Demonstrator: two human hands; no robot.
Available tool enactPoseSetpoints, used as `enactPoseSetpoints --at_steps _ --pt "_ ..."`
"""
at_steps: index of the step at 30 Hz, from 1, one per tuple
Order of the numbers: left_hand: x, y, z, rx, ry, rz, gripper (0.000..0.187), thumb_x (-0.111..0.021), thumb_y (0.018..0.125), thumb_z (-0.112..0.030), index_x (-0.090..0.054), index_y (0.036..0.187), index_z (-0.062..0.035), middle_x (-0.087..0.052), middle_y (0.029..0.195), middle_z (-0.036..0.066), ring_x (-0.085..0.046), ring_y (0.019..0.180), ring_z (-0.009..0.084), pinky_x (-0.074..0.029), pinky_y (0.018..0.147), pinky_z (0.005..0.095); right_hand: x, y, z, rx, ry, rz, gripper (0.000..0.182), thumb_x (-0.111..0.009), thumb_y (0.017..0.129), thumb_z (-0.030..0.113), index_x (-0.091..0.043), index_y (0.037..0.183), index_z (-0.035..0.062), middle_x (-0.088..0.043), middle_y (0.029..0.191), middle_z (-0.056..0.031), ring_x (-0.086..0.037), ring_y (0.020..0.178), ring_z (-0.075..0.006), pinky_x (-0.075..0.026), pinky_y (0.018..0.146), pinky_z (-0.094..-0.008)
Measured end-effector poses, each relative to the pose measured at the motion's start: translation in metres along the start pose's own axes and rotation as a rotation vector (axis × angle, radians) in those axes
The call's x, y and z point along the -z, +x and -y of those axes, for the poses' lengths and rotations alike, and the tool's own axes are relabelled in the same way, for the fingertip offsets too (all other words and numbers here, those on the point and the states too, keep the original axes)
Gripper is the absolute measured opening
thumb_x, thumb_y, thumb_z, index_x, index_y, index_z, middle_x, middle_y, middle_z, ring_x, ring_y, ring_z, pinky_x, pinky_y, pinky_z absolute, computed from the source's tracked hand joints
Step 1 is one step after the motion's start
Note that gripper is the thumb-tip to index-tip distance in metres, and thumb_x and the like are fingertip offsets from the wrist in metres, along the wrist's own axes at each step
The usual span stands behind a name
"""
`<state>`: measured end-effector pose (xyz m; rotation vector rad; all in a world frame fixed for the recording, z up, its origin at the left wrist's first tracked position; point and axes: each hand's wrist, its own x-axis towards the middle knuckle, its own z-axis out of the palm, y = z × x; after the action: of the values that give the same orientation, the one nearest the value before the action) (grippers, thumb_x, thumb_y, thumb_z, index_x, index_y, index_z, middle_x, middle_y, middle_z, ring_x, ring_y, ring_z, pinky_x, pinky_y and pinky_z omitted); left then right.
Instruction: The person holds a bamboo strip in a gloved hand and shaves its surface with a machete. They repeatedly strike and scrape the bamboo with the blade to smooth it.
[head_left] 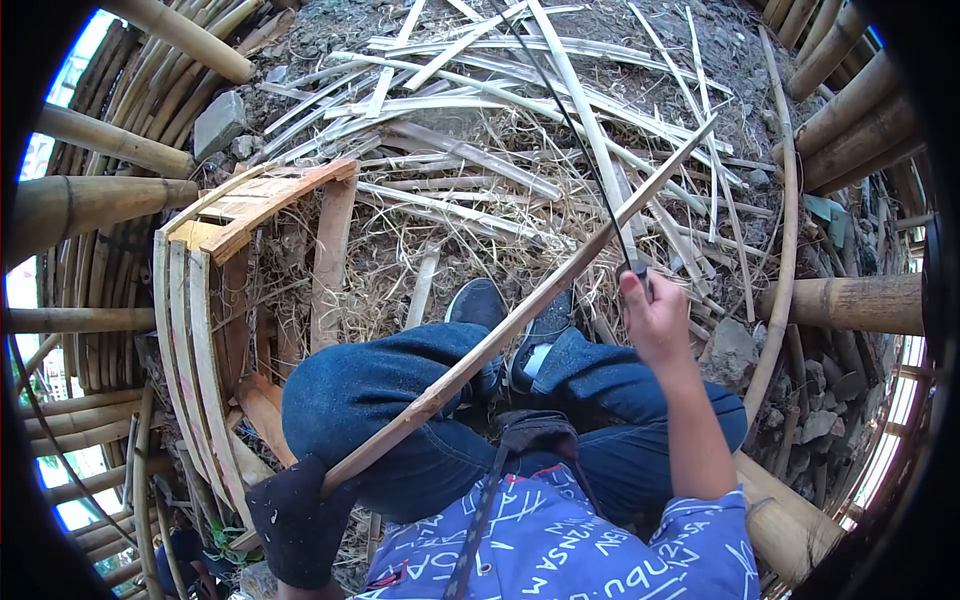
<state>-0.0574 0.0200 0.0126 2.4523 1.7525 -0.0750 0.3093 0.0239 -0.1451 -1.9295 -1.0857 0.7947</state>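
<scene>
While sitting low among bamboo poles [100,200], held a long bamboo strip [450,378] slantwise across the denim-clad knees, near end low on the left, far end out over the littered ground [700,40]. Gripped that near end in the left hand [300,515], wrapped in dark cloth and closed tight around it. Closed the right hand [655,318] on the handle of a thin dark blade [560,122], its long edge running up and away and crossing the strip toward the far end. Set the hands well apart, one low by the hip, the other out past the knees.

Judged the trimming well under way, going by the mass of pale slivers [470,110] heaped ahead, plainly offcuts of like strips. Noted on the left a curved frame [250,200] of bent slats, seemingly part-built.

Reckoned as left to do: the working of this strip from the blade's place down toward the lap, with no cleanly thinned face to be made out there. Could not tell how many more strips were wanted, nor whether the frame lacked slats.
</scene>
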Motion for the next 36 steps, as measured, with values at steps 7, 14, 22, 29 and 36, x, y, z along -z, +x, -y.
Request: enactPoseSetpoints --at_steps 7,14,22,29,36 --pt "0.005 -0.007 -0.014 0.194 -0.051 0.093 0.024 -0.074 0.073 -0.019 -0.055 0.073 -0.0052 -0.056 0.057 0.016 -0.060 0.056 0.0355 -0.043 0.050 0.0422 -0.026 -0.060 0.062 0.132 0.319 0.291 0.054 -0.064 0.082 0.055 -0.063 0.083 0.0013 -0.046 0.050 -0.0038 -0.045 0.045 -0.0113 -0.037 0.045 -0.0285" --pt "-0.008 -0.021 -0.020 0.231 -0.132 -0.030 0.015 -0.068 0.079 -0.013 -0.056 0.076 -0.0047 -0.056 0.059 0.019 -0.060 0.059 0.0383 -0.044 0.050 0.0440 -0.029 -0.060 0.098 0.445 -0.042 0.391 0.050 -0.067 0.079 0.052 -0.052 0.067 0.0054 -0.056 0.053 -0.0110 -0.060 0.049 -0.0299 -0.046 0.045 -0.0359" --pt "-0.006 -0.017 -0.017 0.237 -0.106 -0.013 0.016 -0.068 0.076 -0.012 -0.055 0.077 -0.0043 -0.056 0.059 0.020 -0.060 0.059 0.0395 -0.043 0.050 0.0450 -0.027 -0.019 0.070 0.632 -0.307 0.201 0.057 -0.063 0.074 0.063 -0.051 0.067 0.0076 -0.055 0.052 -0.0086 -0.060 0.048 -0.0266 -0.047 0.044 -0.0351" --pt "-0.016 -0.027 0.003 0.164 -0.136 0.006 0.017 -0.069 0.074 -0.014 -0.054 0.077 -0.0051 -0.056 0.059 0.019 -0.060 0.060 0.0389 -0.043 0.052 0.0456 -0.018 0.009 0.050 0.608 -0.386 0.170 0.058 -0.066 0.071 0.063 -0.053 0.069 0.0063 -0.056 0.054 -0.0090 -0.061 0.052 -0.0269 -0.048 0.048 -0.0349" --pt "-0.013 -0.025 0.009 0.191 -0.151 0.115 0.020 -0.070 0.073 -0.015 -0.052 0.075 -0.0054 -0.056 0.060 0.018 -0.060 0.060 0.0385 -0.043 0.052 0.0453 0.000 0.036 0.032 0.283 -0.244 0.119 0.053 -0.067 0.076 0.057 -0.059 0.076 0.0043 -0.054 0.053 -0.0103 -0.060 0.050 -0.0210 -0.046 0.048 -0.0339"
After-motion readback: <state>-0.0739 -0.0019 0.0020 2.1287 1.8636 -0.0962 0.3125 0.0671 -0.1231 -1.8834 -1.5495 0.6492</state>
